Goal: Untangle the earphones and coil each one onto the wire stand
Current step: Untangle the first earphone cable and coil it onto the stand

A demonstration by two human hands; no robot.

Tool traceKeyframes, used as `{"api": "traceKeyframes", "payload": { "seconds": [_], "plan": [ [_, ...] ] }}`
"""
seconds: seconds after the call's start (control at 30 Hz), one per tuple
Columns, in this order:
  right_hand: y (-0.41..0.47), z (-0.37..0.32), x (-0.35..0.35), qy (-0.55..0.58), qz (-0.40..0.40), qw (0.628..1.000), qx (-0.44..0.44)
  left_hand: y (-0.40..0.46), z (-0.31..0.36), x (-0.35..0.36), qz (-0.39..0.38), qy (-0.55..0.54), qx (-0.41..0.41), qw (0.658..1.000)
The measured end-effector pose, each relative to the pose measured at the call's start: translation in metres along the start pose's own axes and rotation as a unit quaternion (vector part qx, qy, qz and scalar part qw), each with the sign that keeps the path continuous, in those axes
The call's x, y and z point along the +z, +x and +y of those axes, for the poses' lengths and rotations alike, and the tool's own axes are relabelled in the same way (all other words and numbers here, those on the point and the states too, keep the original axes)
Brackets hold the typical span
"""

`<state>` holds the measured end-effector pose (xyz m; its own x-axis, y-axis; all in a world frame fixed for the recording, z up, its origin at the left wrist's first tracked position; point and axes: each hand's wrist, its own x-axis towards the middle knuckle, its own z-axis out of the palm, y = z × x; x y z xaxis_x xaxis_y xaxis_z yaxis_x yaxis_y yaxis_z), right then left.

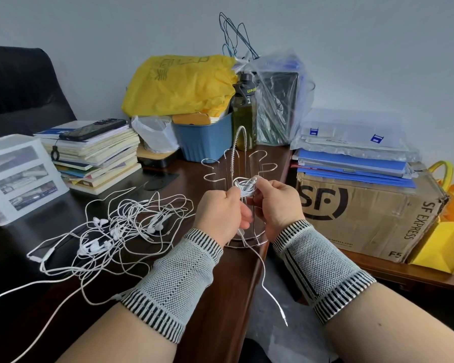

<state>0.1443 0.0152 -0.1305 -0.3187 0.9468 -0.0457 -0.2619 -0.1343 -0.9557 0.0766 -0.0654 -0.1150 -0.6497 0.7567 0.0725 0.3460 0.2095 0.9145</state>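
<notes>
Both our hands are up in front of the wire stand (237,176). Our left hand (222,213) has its fingers curled in and pinches the white cord. Our right hand (275,205) is curled too, with its fingertips on the little coil (245,186). We hold it from both sides so the loops stay tight and do not spring open.

We only have the head view, looking down at the dark desk (215,297). The coil sits around one low hook of the stand, close to the middle post. From under our hands the loose end of this earphone (262,273) hangs down past the desk edge, and its plug (285,319) dangles in the air. We think it hangs free like that so it can slide up as we wind more turns.

The stand rests near the desk's right edge, close to us, so both hands can reach it. Its tall post already has white cord wound up it. The other hooks look bare.

To the left, well apart from the stand, the tangle of earphones (110,229) lies spread on the desk. Many cords cross there and white buds sit in the middle. We cannot tell how many are in it. So most of the job is not yet done.

Behind the stand are a blue bin (203,140), a green bottle (244,111) and a pile of books (100,158).
</notes>
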Motion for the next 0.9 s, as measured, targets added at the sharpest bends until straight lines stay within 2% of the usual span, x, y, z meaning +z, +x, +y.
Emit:
{"api": "traceKeyframes", "payload": {
  "seconds": [0.13,0.27,0.47,0.57,0.73,0.9],
  "plan": [
    [0.000,0.000,0.000,-0.001,0.000,1.000,-0.002,-0.003,0.000,0.003,0.014,0.033,0.020,0.999],
    [0.001,0.001,0.000,0.007,0.005,1.000,-0.002,-0.010,-0.003,0.003,0.002,0.006,0.003,1.000],
    [0.002,0.004,-0.001,0.024,0.001,1.000,0.005,-0.019,-0.012,-0.001,0.003,0.155,0.083,0.984],
    [0.002,0.005,-0.003,0.029,-0.010,1.000,0.002,-0.021,-0.014,-0.003,-0.003,0.189,0.115,0.975],
    [0.001,0.008,-0.007,0.042,-0.029,0.999,-0.005,-0.022,-0.016,-0.007,0.016,0.161,0.160,0.974],
    [-0.004,0.010,-0.012,0.093,-0.076,0.993,-0.010,-0.022,-0.017,-0.009,-0.005,0.143,0.173,0.975]
  ]
}}
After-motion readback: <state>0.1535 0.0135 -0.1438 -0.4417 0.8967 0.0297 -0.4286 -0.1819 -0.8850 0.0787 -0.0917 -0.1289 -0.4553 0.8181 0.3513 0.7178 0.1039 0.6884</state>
